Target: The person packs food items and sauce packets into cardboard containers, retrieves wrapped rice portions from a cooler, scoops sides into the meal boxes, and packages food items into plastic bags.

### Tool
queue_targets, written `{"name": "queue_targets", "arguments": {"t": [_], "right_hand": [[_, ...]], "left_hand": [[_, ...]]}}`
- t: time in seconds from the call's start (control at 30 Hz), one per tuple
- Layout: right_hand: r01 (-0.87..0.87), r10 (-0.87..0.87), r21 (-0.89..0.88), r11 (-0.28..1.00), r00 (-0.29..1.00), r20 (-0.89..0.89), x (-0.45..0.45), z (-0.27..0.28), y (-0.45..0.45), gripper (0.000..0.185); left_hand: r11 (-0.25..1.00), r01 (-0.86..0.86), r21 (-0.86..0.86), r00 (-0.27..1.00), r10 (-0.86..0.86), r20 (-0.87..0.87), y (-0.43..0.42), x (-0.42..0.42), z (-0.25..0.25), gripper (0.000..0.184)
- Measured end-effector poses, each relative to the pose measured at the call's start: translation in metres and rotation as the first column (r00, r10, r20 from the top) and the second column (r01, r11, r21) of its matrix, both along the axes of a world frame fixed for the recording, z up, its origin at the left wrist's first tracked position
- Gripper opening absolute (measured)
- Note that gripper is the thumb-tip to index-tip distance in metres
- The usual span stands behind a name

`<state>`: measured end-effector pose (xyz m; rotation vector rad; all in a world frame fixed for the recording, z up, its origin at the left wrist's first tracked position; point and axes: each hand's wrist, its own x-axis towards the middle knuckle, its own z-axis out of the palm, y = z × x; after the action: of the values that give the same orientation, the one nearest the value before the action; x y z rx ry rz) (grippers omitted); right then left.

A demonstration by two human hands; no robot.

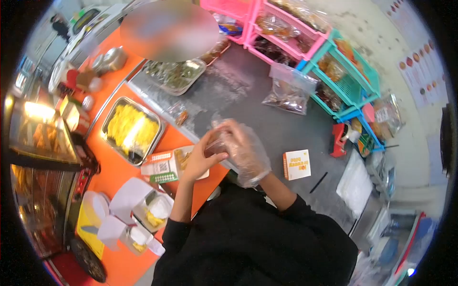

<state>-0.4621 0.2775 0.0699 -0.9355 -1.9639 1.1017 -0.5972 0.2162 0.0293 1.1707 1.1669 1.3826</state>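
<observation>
My left hand [199, 159] is bare. Its fingers curve against the front of a clear plastic glove [253, 159], with the thumb pointing toward it. Inside that loose, wrinkled glove is my right hand [238, 145], its fingers stretched forward and partly hidden by the film. Just left of my left wrist lies a snack box [162, 166] with a printed code, holding fried-looking pieces. Beyond it is a steel tray [156, 137] of yellow shredded food. A small white and orange box [296, 164] stands to the right of my gloved hand.
Open white cartons [129, 195] with food sit at lower left beside a lit glass display case [40, 131]. A clear tray of greens [177, 78] and a zip bag [289, 93] lie farther back. Pink [284, 38] and teal baskets [355, 95] line the wall. A black stick [318, 182] lies right.
</observation>
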Motion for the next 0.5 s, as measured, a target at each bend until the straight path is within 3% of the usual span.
{"name": "queue_targets", "arguments": {"t": [0.03, 0.13, 0.2, 0.23, 0.27, 0.3, 0.33, 0.4, 0.43, 0.5], "right_hand": [[-0.032, 0.031, 0.068, 0.997, 0.999, 0.018, -0.003, 0.003, 0.007, 0.020], [-0.124, 0.124, 0.013, 0.992, 0.991, -0.048, -0.005, -0.002, 0.041, 0.020], [-0.062, -0.002, 0.325, 0.944, 0.981, 0.192, 0.008, 0.015, 0.100, 0.020], [0.020, -0.164, 0.479, 0.877, 0.951, 0.262, 0.016, 0.019, 0.143, 0.023], [0.284, -0.284, 0.562, 0.777, 0.955, -0.089, 0.024, -0.029, 0.214, 0.026], [0.385, -0.507, 0.432, 0.815, 0.836, 0.211, 0.043, -0.013, 0.267, 0.030], [0.596, -0.789, 0.581, 0.554, 0.598, 0.138, 0.052, -0.026, 0.341, 0.027], [0.627, -0.875, 0.610, 0.484, 0.339, 0.346, 0.081, 0.009, 0.433, 0.038], [0.500, -0.799, 0.627, 0.597, 0.303, 0.519, 0.088, 0.009, 0.459, 0.039], [0.419, -0.744, 0.625, 0.659, 0.243, 0.622, 0.099, 0.001, 0.498, 0.039]], "left_hand": [[0.999, -0.009, -0.049, 1.000, 0.009, 0.001, 0.003, 0.002, -0.012, 0.035], [0.975, -0.072, -0.208, 0.997, 0.069, -0.022, 0.016, -0.005, -0.039, 0.026], [0.951, -0.192, -0.241, 0.981, 0.192, -0.027, 0.013, -0.005, -0.042, 0.023], [0.937, -0.277, -0.212, 0.959, 0.283, -0.003, 0.011, -0.005, -0.048, 0.023], [0.918, -0.334, -0.214, 0.943, 0.326, -0.071, 0.009, -0.005, -0.047, 0.024], [0.894, -0.393, -0.215, 0.918, 0.370, -0.141, 0.004, -0.007, -0.039, 0.026], [0.872, -0.442, -0.213, 0.894, 0.408, -0.185, -0.001, -0.012, -0.031, 0.024], [0.830, -0.522, -0.198, 0.845, 0.472, -0.250, 0.002, -0.019, -0.020, 0.023], [0.811, -0.554, -0.186, 0.823, 0.500, -0.270, 0.004, -0.020, -0.018, 0.023], [0.776, -0.583, -0.240, 0.812, 0.565, -0.144, 0.006, -0.020, -0.021, 0.024]]}}
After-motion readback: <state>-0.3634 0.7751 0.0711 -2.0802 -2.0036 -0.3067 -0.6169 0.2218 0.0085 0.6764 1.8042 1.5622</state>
